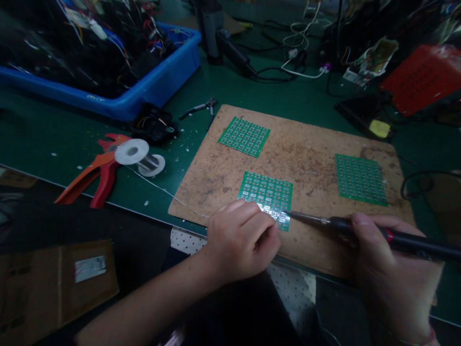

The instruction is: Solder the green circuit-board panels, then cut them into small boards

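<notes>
Left hand [243,242] curled, seemingly pinching the wire [176,198]; right hand [396,274] gripping a soldering iron [338,224] at the green circuit board [266,190] on the near half of the brown mat [306,158]. Watching them so close, I'd fear a slip and burn.

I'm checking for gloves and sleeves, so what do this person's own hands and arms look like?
The left hand and right hand are ungloved. The left forearm shows no sleeve. A thin reddish band sits at the right wrist, its details blurred.
</notes>
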Action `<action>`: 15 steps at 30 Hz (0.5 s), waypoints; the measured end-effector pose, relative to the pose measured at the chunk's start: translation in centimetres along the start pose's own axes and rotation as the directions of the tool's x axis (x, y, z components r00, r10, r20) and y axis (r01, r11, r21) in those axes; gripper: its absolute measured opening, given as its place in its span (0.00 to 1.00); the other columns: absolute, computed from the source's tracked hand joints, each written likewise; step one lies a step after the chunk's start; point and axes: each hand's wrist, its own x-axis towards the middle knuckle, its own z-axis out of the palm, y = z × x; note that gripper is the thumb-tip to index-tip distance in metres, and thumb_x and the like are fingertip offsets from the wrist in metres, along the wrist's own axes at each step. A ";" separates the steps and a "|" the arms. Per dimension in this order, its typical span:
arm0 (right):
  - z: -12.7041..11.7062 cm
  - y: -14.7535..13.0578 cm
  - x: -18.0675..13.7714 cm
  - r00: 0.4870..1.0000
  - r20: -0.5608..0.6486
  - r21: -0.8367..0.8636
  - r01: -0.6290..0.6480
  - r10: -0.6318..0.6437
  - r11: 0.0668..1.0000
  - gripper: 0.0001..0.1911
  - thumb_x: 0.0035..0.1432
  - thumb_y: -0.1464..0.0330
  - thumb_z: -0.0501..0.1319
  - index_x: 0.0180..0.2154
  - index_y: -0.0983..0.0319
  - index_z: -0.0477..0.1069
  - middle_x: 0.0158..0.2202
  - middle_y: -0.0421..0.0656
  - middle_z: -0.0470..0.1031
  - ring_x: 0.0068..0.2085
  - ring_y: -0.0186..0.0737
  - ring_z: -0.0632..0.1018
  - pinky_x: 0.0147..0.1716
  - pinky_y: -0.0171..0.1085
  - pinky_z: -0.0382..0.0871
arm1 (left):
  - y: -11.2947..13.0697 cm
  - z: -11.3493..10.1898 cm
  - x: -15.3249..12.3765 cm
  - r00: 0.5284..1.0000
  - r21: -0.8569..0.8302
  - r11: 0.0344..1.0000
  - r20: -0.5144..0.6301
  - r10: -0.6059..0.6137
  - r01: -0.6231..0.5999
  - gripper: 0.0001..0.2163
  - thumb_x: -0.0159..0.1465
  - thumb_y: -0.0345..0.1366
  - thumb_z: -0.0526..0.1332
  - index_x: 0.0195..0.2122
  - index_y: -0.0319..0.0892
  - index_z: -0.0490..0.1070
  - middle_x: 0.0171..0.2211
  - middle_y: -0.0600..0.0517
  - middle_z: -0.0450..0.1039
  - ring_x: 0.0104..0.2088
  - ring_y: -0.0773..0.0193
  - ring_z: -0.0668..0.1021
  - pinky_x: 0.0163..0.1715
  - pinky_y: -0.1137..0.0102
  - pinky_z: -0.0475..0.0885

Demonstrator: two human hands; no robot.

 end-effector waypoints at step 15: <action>0.0 -0.2 -0.1 1.000 -0.011 0.034 -0.008 0.009 0.999 0.13 0.48 0.57 0.69 0.25 0.59 0.74 0.23 0.37 0.74 0.23 0.32 0.72 0.23 0.34 0.62 | 0.1 0.0 0.1 1.000 0.026 1.000 0.006 0.013 -0.013 0.07 0.58 0.30 0.62 0.23 0.41 0.72 0.21 0.53 0.68 0.25 0.66 0.68 0.27 0.68 0.61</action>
